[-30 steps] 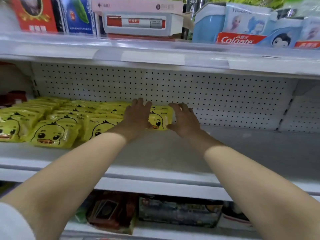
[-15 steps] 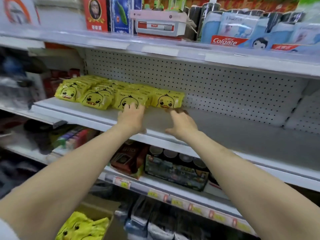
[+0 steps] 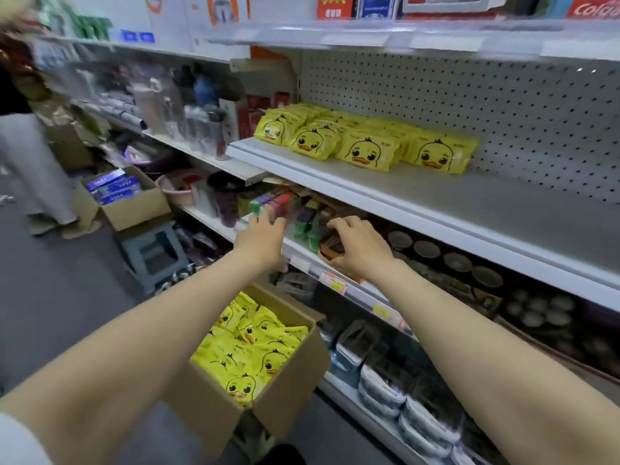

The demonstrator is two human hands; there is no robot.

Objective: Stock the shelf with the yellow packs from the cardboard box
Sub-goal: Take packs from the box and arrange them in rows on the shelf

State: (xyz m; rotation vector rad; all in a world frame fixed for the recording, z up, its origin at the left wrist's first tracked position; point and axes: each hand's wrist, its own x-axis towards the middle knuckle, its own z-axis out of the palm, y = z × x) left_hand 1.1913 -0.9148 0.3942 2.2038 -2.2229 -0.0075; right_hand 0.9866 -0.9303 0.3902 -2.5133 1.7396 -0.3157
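Withdrawn from the shelf, left hand and right hand are empty, half open; I judge yellow packs soft, light; pinch an edge.

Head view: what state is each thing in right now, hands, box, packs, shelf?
Left hand: empty, fingers relaxed, below the shelf's front edge.
Right hand: empty, fingers loosely curled.
Cardboard box: flaps open, on the floor.
Boxed yellow packs: loose pile, not yet stocked.
Shelved yellow packs: lying flat in rows at the left end.
Shelf: right part bare.
Blue-pack box: open.
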